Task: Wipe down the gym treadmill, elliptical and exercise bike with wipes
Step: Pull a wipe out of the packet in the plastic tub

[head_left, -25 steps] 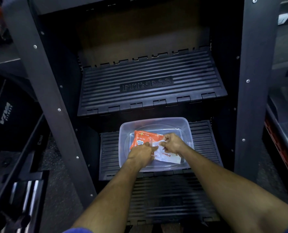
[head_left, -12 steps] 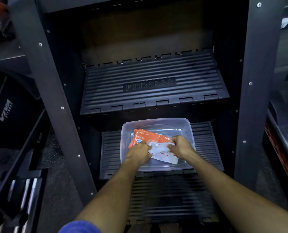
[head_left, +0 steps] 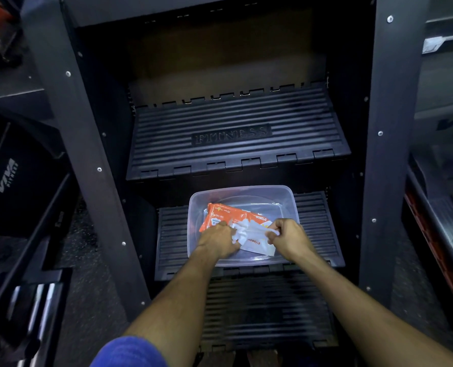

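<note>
The left hand (head_left: 218,238) presses down on the orange pack of wipes (head_left: 228,217), fingers bunched on a white wipe (head_left: 242,231) at its opening, probably to steady it. The right hand (head_left: 286,238) pinches the peeled flap, holding it back. The pack lies in a clear tub (head_left: 286,197) on a ribbed machine step (head_left: 172,234).

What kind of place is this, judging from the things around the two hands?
Most likely a gym. The ribbed black step carries the moulded word FITNESS, the dark machine panel at the left reads VIVA FITNESS, and both hands work at an orange wipes pack in a clear tub set on a lower step.
</note>
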